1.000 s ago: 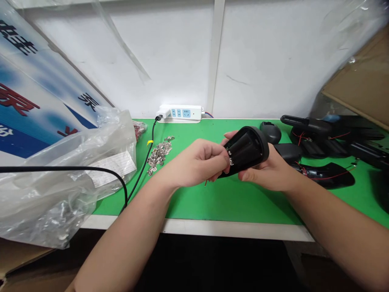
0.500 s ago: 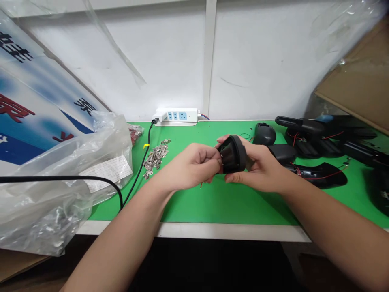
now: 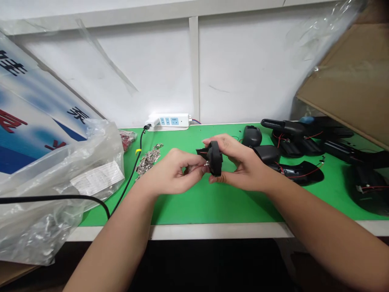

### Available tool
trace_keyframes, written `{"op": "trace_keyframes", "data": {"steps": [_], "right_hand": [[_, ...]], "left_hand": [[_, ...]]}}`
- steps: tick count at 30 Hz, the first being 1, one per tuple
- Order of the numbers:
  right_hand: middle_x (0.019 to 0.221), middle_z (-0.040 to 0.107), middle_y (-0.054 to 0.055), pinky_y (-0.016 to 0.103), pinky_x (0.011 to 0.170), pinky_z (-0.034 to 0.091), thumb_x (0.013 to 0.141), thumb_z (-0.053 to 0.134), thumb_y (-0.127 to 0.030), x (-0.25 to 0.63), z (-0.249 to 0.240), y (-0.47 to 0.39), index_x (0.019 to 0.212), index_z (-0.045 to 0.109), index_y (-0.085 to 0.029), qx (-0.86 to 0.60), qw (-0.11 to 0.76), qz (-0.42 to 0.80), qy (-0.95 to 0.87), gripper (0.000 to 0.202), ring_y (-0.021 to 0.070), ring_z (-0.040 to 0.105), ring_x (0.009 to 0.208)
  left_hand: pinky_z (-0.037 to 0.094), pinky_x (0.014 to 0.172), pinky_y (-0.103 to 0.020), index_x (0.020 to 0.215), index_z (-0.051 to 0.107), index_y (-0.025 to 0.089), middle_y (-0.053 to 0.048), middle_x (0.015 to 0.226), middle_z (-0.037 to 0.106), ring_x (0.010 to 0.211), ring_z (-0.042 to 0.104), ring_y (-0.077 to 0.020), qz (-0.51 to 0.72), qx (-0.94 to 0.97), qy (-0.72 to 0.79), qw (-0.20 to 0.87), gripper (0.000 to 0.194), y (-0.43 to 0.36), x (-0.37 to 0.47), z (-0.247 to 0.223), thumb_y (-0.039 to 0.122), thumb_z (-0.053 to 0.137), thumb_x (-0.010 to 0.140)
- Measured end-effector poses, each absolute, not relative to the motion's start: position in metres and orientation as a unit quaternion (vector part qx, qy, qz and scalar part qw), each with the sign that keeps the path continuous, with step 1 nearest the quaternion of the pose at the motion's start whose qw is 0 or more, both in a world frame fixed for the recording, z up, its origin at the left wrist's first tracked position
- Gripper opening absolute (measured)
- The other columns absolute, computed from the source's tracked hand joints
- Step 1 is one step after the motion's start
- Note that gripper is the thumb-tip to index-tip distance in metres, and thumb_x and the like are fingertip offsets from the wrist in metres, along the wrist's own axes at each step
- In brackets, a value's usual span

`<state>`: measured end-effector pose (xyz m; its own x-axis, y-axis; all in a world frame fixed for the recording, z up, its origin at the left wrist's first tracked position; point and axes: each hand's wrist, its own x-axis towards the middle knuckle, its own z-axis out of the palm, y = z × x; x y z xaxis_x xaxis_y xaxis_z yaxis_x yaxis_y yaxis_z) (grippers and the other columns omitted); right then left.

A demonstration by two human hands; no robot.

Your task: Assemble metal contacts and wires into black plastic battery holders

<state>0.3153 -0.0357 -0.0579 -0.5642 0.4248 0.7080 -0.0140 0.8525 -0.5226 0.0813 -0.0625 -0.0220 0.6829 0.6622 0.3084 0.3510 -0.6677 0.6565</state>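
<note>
The right hand (image 3: 243, 170) is gripping the black housing (image 3: 213, 158) above the table (image 3: 219, 202) while the left hand (image 3: 170, 176) is pinching its red wire (image 3: 199, 166), which could be snapping if tugged.

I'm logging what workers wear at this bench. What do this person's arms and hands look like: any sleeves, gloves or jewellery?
Both forearms are bare from the bottom edge of the picture up to the wrists, with no sleeve in view. The left hand and the right hand are ungloved. No watch, bracelet or ring shows on either, and no tape or markings. Fingernails look short and unpainted.
</note>
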Motion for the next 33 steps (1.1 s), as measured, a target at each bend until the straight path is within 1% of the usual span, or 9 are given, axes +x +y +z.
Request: {"op": "trace_keyframes", "data": {"steps": [3,5,8,11,14,19,24,28,33], "right_hand": [[0.136,0.067,0.012,0.047,0.106,0.055,0.083,0.088,-0.035,0.3160,-0.0576,-0.0340,0.149,0.059,-0.030,-0.104,0.452,0.246,-0.851,0.072,0.0267,0.061,0.124],[0.137,0.067,0.012,0.047,0.106,0.056,0.084,0.088,-0.035,0.3171,-0.0564,-0.0338,0.151,0.056,-0.030,-0.103,0.444,0.249,-0.854,0.075,0.0264,0.061,0.124],[0.139,0.066,0.012,0.049,0.107,0.055,0.085,0.087,-0.034,0.3195,-0.0550,-0.0342,0.147,0.061,-0.031,-0.106,0.439,0.241,-0.859,0.067,0.0270,0.060,0.126],[0.137,0.066,0.011,0.048,0.106,0.055,0.085,0.087,-0.034,0.3215,-0.0555,-0.0346,0.145,0.063,-0.032,-0.113,0.427,0.246,-0.863,0.065,0.0276,0.060,0.126],[0.135,0.065,0.011,0.046,0.106,0.055,0.084,0.087,-0.032,0.3219,-0.0571,-0.0349,0.147,0.061,-0.031,-0.123,0.414,0.267,-0.862,0.068,0.0278,0.059,0.125],[0.136,0.064,0.011,0.047,0.107,0.055,0.086,0.086,-0.031,0.3199,-0.0582,-0.0358,0.143,0.064,-0.031,-0.109,0.416,0.271,-0.861,0.062,0.0273,0.059,0.127],[0.134,0.064,0.012,0.047,0.105,0.056,0.086,0.086,-0.031,0.3179,-0.0603,-0.0373,0.150,0.056,-0.029,-0.129,0.417,0.275,-0.857,0.071,0.0272,0.059,0.126],[0.133,0.063,0.012,0.046,0.105,0.056,0.086,0.085,-0.030,0.3178,-0.0638,-0.0371,0.151,0.056,-0.031,-0.147,0.414,0.278,-0.854,0.071,0.0276,0.059,0.126],[0.137,0.062,0.012,0.046,0.106,0.056,0.088,0.083,-0.026,0.3164,-0.0631,-0.0377,0.153,0.054,-0.031,-0.131,0.428,0.272,-0.852,0.071,0.0266,0.058,0.127]], "left_hand": [[0.028,0.047,-0.018,0.073,0.063,0.015,0.007,0.054,0.042,0.047,0.035,-0.0037,0.259,0.882,0.282,0.275,0.019,-0.0651,0.0808,-0.0197,0.011,0.054,0.089],[0.030,0.047,-0.018,0.074,0.062,0.015,0.006,0.055,0.048,0.047,0.039,-0.0041,0.241,0.885,0.286,0.278,0.022,-0.0669,0.0806,-0.0171,0.013,0.052,0.092],[0.035,0.050,-0.017,0.075,0.061,0.016,0.003,0.060,0.059,0.049,0.047,-0.0050,0.222,0.882,0.292,0.298,0.025,-0.0682,0.0807,-0.0143,0.014,0.047,0.096],[0.038,0.052,-0.016,0.079,0.062,0.016,0.003,0.063,0.062,0.052,0.051,-0.0058,0.210,0.877,0.301,0.312,0.024,-0.0675,0.0806,-0.0144,0.015,0.046,0.096],[0.038,0.054,-0.016,0.079,0.061,0.016,0.003,0.063,0.061,0.052,0.051,-0.0058,0.205,0.878,0.302,0.310,0.023,-0.0658,0.0798,-0.0159,0.014,0.046,0.095],[0.035,0.052,-0.018,0.078,0.061,0.016,0.004,0.060,0.056,0.050,0.045,-0.0064,0.203,0.878,0.302,0.311,0.022,-0.0660,0.0803,-0.0164,0.014,0.046,0.095],[0.030,0.050,-0.021,0.073,0.057,0.016,0.003,0.057,0.054,0.049,0.043,-0.0070,0.200,0.878,0.319,0.295,0.022,-0.0669,0.0829,-0.0181,0.014,0.046,0.092],[0.030,0.051,-0.021,0.073,0.055,0.017,0.005,0.057,0.050,0.049,0.040,-0.0064,0.203,0.877,0.320,0.295,0.021,-0.0657,0.0837,-0.0197,0.014,0.046,0.091],[0.028,0.051,-0.022,0.072,0.051,0.017,0.005,0.058,0.045,0.048,0.037,-0.0060,0.217,0.881,0.319,0.273,0.021,-0.0672,0.0840,-0.0202,0.013,0.047,0.092]]}}
